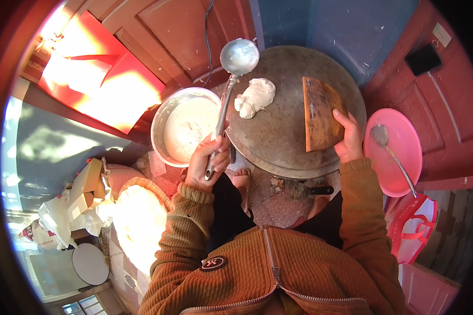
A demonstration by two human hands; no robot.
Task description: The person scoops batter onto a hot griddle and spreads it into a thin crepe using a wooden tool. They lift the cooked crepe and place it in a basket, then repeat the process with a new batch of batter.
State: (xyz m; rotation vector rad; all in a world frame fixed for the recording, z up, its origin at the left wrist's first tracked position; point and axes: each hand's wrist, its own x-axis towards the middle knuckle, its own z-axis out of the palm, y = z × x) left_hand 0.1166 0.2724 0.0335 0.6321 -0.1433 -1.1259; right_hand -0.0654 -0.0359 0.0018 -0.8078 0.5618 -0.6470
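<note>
My left hand [209, 159] is closed around the handle of a metal ladle [239, 58], whose bowl carries some whitish batter and hangs beyond the near edge of a round griddle [283, 130]. Below that handle stands a bowl of pale batter [187, 122], partly covered by the ladle and my hand. A thick lump of batter [256, 96] lies on the left part of the griddle. With my right hand [349, 136] I grip the curved side of a half-round wooden scraper [321, 114]; its straight edge faces left over the griddle.
At the right, a pink plastic basin [412, 157] holds a metal spatula [380, 136]. Under the griddle a black handle [321, 190] sticks out. A sunlit round woven tray [165, 193] and a cardboard box [86, 189] are at my left. A red bag [149, 84] stands behind the batter bowl.
</note>
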